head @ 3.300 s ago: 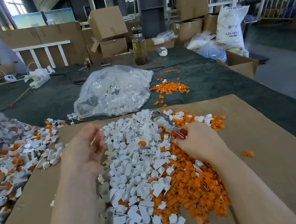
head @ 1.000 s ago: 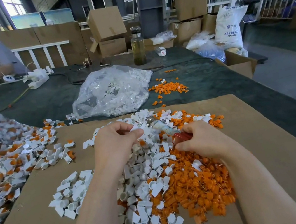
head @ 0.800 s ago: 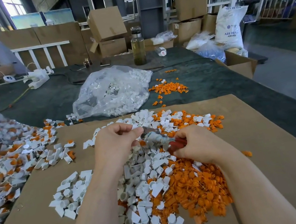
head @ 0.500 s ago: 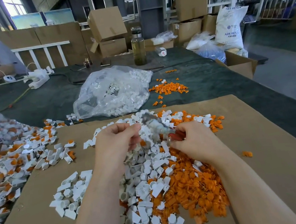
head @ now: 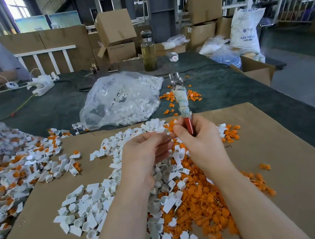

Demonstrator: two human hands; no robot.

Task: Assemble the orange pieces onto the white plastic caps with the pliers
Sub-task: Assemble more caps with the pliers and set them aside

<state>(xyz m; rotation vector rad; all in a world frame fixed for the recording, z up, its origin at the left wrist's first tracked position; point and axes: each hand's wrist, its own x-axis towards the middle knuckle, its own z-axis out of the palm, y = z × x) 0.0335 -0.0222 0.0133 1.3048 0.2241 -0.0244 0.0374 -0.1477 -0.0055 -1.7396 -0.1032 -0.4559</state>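
Now swung upright at frame centre, pliers (head: 181, 97) fisted by right hand (head: 197, 140), left hand (head: 147, 152) pinching a white cap (head: 167, 136) above the tabletop pile (head: 184, 187).

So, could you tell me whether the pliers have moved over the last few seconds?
Yes. The pliers have swung upright; their tip now overlaps the green table beyond the cardboard.
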